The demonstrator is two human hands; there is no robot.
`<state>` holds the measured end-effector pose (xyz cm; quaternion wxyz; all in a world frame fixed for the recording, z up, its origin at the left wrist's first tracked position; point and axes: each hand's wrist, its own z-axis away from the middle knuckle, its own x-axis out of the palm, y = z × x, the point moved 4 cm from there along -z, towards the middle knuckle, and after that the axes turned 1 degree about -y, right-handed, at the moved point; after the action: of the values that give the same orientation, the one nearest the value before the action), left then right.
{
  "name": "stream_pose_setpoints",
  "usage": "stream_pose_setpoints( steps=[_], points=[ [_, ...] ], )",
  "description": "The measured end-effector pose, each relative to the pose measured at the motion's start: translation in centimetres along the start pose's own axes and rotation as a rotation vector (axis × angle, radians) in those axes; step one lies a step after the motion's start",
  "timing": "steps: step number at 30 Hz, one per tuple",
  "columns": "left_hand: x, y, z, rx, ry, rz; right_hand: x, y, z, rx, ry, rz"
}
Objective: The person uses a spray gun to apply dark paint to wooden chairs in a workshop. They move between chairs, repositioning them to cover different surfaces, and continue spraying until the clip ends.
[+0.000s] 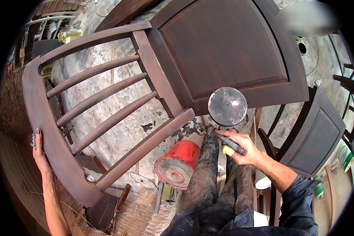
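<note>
A dark brown wooden chair point(167, 92) lies across the view, its slatted back to the left and its panelled seat to the upper right. Its wide top rail point(59, 129) is gripped at the outer edge by my left hand point(41, 155), thumb lying on the wood. A small crumpled greyish wad point(33, 141) shows beside those fingers, which are partly hidden. In my right hand point(246, 147) is a spray gun point(233, 144), fingers wrapped round its handle. The gun's round, paint-stained dark cup point(227, 107) stands near the seat's lower edge.
A red bucket point(179, 163) stands beside my legs under the chair. More dark panelled furniture point(314, 137) stands to the right, near a white pot point(262, 181) and a green can point(319, 188). Yellow tins point(70, 37) sit far left. The concrete floor point(122, 98) is paint-spotted.
</note>
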<state>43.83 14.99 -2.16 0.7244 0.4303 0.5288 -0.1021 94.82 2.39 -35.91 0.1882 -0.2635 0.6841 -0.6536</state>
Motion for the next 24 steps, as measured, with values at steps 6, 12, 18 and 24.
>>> stream_pose_setpoints(
  steps=[6, 12, 18, 24],
  points=[
    [-0.5, -0.4, -0.5, -0.018, -0.014, 0.045, 0.6, 0.3, -0.6, 0.019, 0.018, -0.004],
    [0.4, 1.1, -1.5, 0.058, -0.021, -0.064, 0.2, -2.0, -0.6, 0.043, 0.057, -0.002],
    [0.5, 1.8, -2.2, 0.267, -0.077, 0.028, 0.2, -9.9, -2.2, 0.051, 0.411, 0.024],
    [2.8, 7.1, 4.1, 0.046, -0.201, 0.292, 1.2, -22.3, -0.8, -0.149, 0.803, 0.093]
  ],
)
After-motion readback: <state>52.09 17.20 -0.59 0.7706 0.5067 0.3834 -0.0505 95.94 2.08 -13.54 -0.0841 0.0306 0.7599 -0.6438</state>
